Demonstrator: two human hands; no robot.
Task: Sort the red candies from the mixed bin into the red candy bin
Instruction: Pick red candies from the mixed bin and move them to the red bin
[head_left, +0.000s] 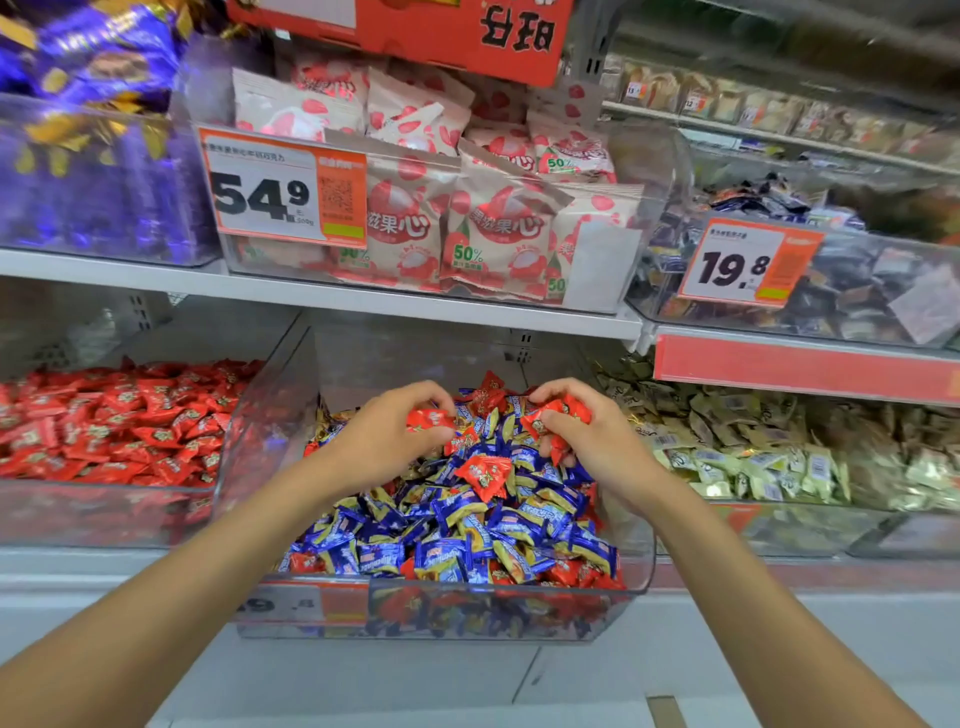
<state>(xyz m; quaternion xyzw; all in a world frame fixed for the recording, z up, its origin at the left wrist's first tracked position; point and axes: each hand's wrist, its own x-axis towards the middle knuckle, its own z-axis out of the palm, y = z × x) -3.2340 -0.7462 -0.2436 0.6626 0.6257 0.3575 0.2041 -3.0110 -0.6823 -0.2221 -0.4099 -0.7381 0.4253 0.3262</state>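
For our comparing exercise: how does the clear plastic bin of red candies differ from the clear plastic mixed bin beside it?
The left red bin holds only red wrappers; the middle mixed bin holds blue, yellow and red. Left hand and right hand grip red candies over the mixed bin; neither touches the red bin. Both bins are clear plastic.

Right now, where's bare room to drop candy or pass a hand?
Free: the gap over the red candy bin, beneath the white shelf, and the bare back of the mixed bin behind the heap. Crowded: its middle, where left hand and right hand grip red candies.
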